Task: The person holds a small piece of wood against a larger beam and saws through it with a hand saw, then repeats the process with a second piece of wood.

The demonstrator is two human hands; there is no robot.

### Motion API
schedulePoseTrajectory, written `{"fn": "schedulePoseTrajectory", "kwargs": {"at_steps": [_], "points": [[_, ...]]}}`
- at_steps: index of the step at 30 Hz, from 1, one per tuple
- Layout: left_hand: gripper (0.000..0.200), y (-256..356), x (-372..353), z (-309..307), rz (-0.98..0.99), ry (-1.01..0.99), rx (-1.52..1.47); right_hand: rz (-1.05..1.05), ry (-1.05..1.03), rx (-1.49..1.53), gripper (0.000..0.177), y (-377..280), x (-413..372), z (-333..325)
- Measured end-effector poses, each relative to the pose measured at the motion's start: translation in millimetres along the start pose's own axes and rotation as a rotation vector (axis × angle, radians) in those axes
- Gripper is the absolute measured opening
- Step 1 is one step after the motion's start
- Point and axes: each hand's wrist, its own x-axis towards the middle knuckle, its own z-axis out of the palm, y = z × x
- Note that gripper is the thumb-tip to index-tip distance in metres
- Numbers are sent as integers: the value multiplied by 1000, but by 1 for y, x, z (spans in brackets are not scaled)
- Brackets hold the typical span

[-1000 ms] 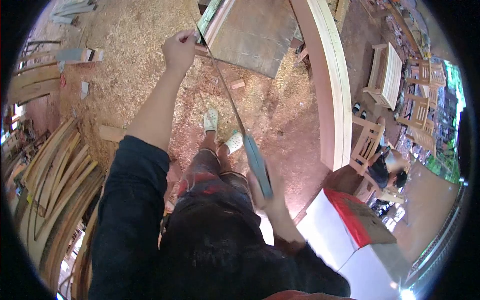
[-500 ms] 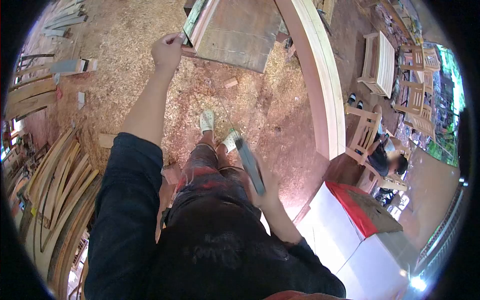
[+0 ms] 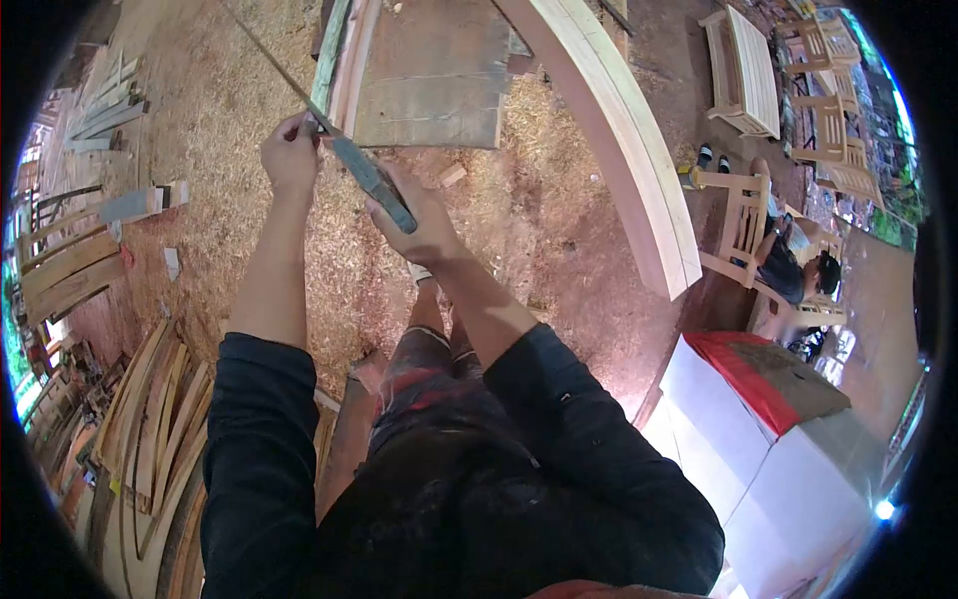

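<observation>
My right hand (image 3: 421, 215) is wrapped around the grey-green handle (image 3: 371, 182) of a long-bladed hand tool. Its dark, narrow blade (image 3: 271, 60) slants up and left past my left hand (image 3: 289, 155). The blade's exact kind is hard to tell. My left hand's thumb and fingers are pinched together right beside the blade's base; what they hold, if anything, is hidden. Just beyond both hands lie a greenish wood strip (image 3: 333, 55), a pinkish wood strip (image 3: 355, 75) and a broad brown board (image 3: 429, 105).
A long curved timber (image 3: 624, 130) runs along the right. Curved wood pieces (image 3: 150, 419) are piled at lower left. White boxes (image 3: 728, 429) with a red cover stand at lower right. A person (image 3: 783, 265) sits among wooden chairs (image 3: 740, 225). Wood shavings cover the ground.
My right hand has swung up and left with the tool, bringing its handle close to my left hand. The left hand has lowered slightly leftward. The view has shifted.
</observation>
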Motion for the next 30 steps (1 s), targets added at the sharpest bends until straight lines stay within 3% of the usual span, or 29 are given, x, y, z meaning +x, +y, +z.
{"fn": "schedulePoseTrajectory", "kwargs": {"at_steps": [5, 8, 12, 16, 19, 20, 21, 22, 25, 30], "points": [[21, -2, 5, -2, 6, -3, -75, -4, -20, 30, 64, -4, 0, -4], [21, 5, 1, -1, -2, 16, -53, 182, -112, -251, 65, -73, -23, -36], [22, 2, 4, 3, 8, 52, -14, 340, -116, -88, 68, -84, -157, -88], [25, -11, 8, -1, 9, -19, -3, 274, -122, -252, 68, -117, -245, -127], [26, -14, 12, -2, 73, 43, 54, 170, -150, -357, 67, -81, -195, -103], [26, -15, 8, -1, 89, 52, 75, 303, -127, -178, 66, -55, -168, -83], [26, -6, 2, 0, 42, 47, 103, 285, -101, -137, 61, -17, -119, -58], [26, -8, 5, 1, 55, 54, 62, 64, -45, -6, 56, -8, -60, -33], [25, -13, 11, -1, 99, 55, 46, 144, -26, 45, 51, -41, 1, -3], [25, 8, -5, 1, 146, 57, 232, 93, -66, -189, 55, -71, -1, -17]]}}
